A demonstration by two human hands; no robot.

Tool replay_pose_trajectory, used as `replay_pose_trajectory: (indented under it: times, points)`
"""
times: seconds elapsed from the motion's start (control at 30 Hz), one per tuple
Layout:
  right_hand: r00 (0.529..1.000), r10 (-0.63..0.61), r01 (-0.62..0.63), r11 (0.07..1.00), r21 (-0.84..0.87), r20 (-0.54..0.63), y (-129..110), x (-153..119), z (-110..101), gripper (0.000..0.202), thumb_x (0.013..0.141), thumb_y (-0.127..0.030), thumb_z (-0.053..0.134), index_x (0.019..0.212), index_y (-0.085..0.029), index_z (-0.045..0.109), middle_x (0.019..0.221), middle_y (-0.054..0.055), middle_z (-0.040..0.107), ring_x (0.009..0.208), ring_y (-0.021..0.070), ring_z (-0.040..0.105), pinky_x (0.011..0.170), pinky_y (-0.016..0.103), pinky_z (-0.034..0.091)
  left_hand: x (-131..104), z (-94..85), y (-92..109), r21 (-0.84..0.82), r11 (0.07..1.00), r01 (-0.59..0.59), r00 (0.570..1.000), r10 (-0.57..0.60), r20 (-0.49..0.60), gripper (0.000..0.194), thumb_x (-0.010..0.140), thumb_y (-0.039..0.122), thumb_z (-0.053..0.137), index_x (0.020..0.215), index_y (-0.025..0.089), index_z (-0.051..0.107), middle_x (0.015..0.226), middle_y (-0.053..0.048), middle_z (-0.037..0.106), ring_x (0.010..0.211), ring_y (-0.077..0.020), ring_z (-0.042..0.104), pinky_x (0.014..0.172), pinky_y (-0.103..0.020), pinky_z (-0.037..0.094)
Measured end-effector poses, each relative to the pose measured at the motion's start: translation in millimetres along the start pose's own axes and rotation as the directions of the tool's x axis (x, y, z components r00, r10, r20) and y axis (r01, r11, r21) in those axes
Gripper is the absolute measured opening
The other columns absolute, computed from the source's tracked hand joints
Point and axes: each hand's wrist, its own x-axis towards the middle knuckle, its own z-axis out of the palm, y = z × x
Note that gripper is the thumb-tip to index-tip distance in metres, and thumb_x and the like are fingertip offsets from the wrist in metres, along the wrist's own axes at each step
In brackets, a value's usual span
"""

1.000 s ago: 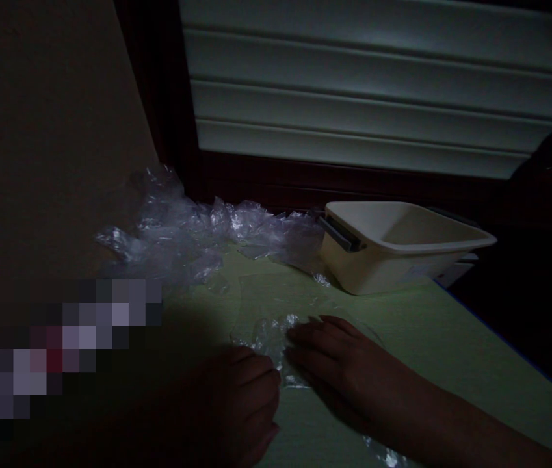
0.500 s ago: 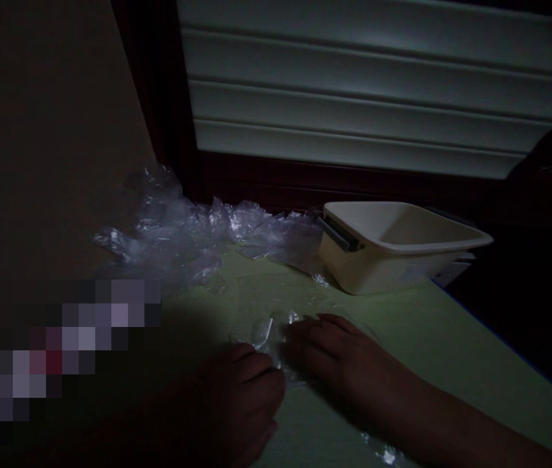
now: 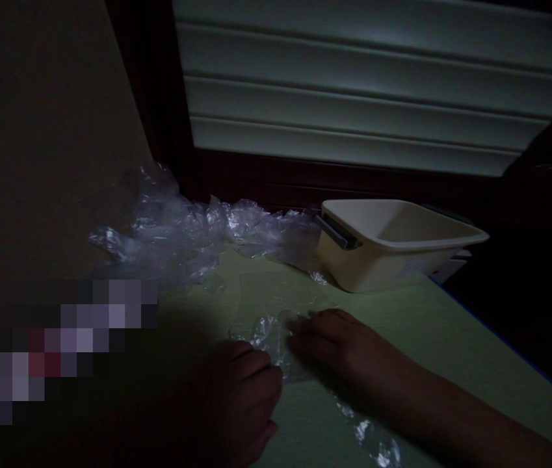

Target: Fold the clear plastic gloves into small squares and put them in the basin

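A thin clear plastic film [image 3: 276,341] lies on the light green tabletop [image 3: 305,429] between my two hands. My left hand [image 3: 251,396] is curled at the film's near left edge, fingers closed on it. My right hand [image 3: 334,341] is bent over the film's right side, its fingertips pressed together on the plastic; the thumb is hidden. Another flat clear sheet [image 3: 270,289] lies just beyond. Crinkled clear plastic [image 3: 373,442] shows under and beside my right forearm. The room is dim, and fine detail is hard to see.
A cream bin [image 3: 373,266] with dark handles stands at the back right, near the table's blue edge [image 3: 514,354]. A heap of crumpled clear plastic [image 3: 173,227] fills the back left, against the wall. Pixelated patches cover the left side.
The film between my hands has crinkled upward beside my left fingers. My right fingers have shifted slightly, and more crinkled plastic shows below my right forearm. The view has moved a little.
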Motion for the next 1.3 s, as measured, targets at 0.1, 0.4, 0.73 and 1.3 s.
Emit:
replay_pose_trajectory:
  times: [0.1,0.4,0.73,1.3]
  points:
    - [0.999,0.045,-0.045,0.999,0.003,-0.019,2,1,-3,0.025,0.084,-0.007,0.056,0.105,-0.014,0.068,0.088,0.01,0.067,0.081,0.0219,0.059,0.072,0.034,0.047,-2,1.2,0,0.01,1.0,-0.009,0.999,0.009,-0.047,0.007,0.089,0.022,0.057,0.088,0.016,0.06,0.092,-0.006,0.065,0.084,-0.0198,0.056,0.078,-0.035,0.046]
    - [0.999,-0.046,0.045,0.994,0.1,0.0,-1,7,8,0.027,0.086,-0.006,0.053,0.11,-0.013,0.063,0.098,0.011,0.065,0.088,0.0225,0.056,0.079,0.035,0.045,3,-0.9,0,0.07,0.997,-0.034,0.995,0.041,-0.089,0.01,0.089,0.016,0.051,0.09,0.015,0.06,0.083,-0.006,0.064,0.08,-0.0197,0.057,0.079,-0.035,0.047]
    - [0.998,0.046,-0.054,0.932,0.358,0.03,-10,18,-5,0.026,0.086,-0.002,0.047,0.103,-0.013,0.063,0.097,0.01,0.062,0.089,0.0199,0.057,0.08,0.034,0.047,-2,-0.4,-1,0.042,0.998,0.039,0.998,-0.037,-0.055,0.013,0.09,0.023,0.054,0.08,0.015,0.058,0.08,-0.003,0.06,0.076,-0.0191,0.053,0.075,-0.035,0.046]
    - [0.981,-0.066,-0.037,0.855,0.517,0.181,10,-14,-38,0.039,0.077,0.009,0.051,0.104,-0.017,0.063,0.108,0.004,0.063,0.101,0.0138,0.056,0.091,0.028,0.044,4,-3.5,7,-0.022,0.998,0.06,0.967,-0.063,-0.247,0.037,0.103,0.024,0.026,0.102,0.013,0.061,0.099,-0.004,0.068,0.098,-0.016,0.057,0.092,-0.025,0.043]
